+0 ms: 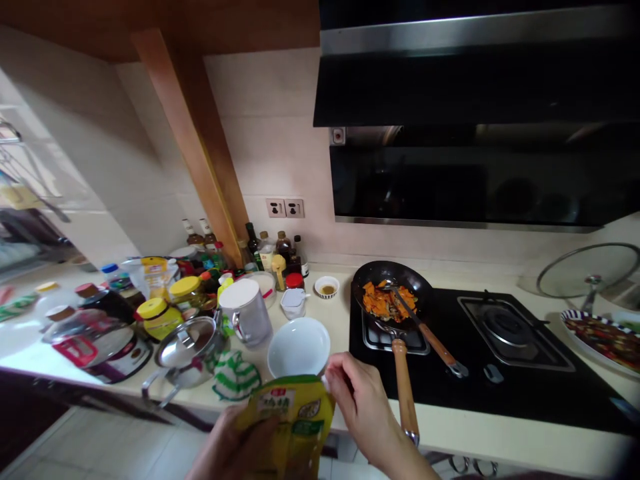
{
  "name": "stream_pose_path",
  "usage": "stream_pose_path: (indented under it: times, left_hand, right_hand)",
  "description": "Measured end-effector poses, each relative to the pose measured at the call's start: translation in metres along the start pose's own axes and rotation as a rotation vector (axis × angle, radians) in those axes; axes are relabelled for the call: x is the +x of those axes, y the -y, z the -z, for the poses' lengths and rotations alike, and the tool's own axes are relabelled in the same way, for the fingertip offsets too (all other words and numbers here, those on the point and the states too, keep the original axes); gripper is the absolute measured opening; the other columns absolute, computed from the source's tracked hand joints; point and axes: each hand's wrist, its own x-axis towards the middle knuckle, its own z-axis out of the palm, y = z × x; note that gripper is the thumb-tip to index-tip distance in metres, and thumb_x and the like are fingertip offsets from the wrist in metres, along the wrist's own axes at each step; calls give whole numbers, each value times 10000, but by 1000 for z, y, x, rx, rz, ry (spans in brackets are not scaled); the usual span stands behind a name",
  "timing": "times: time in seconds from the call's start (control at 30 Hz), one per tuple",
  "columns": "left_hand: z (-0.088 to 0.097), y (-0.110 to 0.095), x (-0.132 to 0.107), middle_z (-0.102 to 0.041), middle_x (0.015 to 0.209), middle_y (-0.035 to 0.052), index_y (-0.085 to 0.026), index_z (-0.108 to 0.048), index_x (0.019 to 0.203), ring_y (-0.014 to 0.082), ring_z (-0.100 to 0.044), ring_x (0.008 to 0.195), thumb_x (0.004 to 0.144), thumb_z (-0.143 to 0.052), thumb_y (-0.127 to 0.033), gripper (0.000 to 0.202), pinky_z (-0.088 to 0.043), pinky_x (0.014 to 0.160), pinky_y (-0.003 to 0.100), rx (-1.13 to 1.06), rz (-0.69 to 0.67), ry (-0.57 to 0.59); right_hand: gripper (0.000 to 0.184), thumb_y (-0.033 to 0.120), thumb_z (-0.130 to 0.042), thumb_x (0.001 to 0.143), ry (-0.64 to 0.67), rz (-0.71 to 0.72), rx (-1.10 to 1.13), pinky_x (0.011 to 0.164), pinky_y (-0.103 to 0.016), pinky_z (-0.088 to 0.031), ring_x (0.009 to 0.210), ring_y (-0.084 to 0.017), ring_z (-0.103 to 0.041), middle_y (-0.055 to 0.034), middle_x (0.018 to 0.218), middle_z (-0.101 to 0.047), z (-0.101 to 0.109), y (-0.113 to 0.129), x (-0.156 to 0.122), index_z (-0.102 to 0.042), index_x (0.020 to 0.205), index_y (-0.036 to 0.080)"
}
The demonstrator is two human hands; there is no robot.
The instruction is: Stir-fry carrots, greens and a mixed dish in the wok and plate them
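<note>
A yellow and green seasoning packet is held low in front of me. My left hand grips its lower left side. My right hand pinches its top right corner. Just behind the packet an empty white bowl sits on the counter. Right of it a black wok with orange and yellow food stands on the left burner, its wooden handle pointing toward me. A spatula rests in the wok.
Jars, bottles and a white lidded jug crowd the counter on the left, with a steel pot and a rice cooker. The right burner is bare. A plate of cooked food and a glass lid stand far right.
</note>
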Motion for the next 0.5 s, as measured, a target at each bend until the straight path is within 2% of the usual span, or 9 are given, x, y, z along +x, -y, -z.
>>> stream_pose_path:
  times: [0.1, 0.23, 0.33, 0.5]
  left_hand:
    - [-8, -7, 7, -729, 793, 73, -207, -713, 786, 252, -678, 764, 668, -652, -598, 412, -572, 676, 292, 67, -84, 40]
    - [-8, -6, 21, -687, 657, 59, -179, -669, 717, 220, -650, 647, 704, -616, -603, 427, -549, 572, 261, 70, -57, 109]
    - [-7, 0, 28, -656, 635, 52, -178, -639, 683, 218, -641, 664, 732, -597, -583, 409, -540, 586, 253, 59, -48, 79]
    - [-7, 8, 40, -651, 631, 61, -165, -635, 653, 199, -604, 601, 736, -588, -582, 428, -519, 560, 253, 72, -91, 15]
  right_hand:
    - [215, 354, -382, 937, -44, -8, -57, 547, -229, -327, 567, -107, -453, 34, 635, -493, -9, 0, -1, -481, 808, 214]
    - [222, 361, -376, 934, -8, -31, -85, 545, -232, -311, 558, -104, -434, 38, 627, -469, -21, -2, 1, -471, 797, 214]
    - [234, 366, -381, 927, 36, -48, -55, 535, -227, -305, 554, -103, -421, 40, 607, -444, -24, -4, 4, -475, 776, 215]
    - [217, 354, -404, 918, 36, -90, -25, 528, -217, -313, 566, -101, -426, 41, 607, -430, -29, -8, 9, -480, 772, 212]
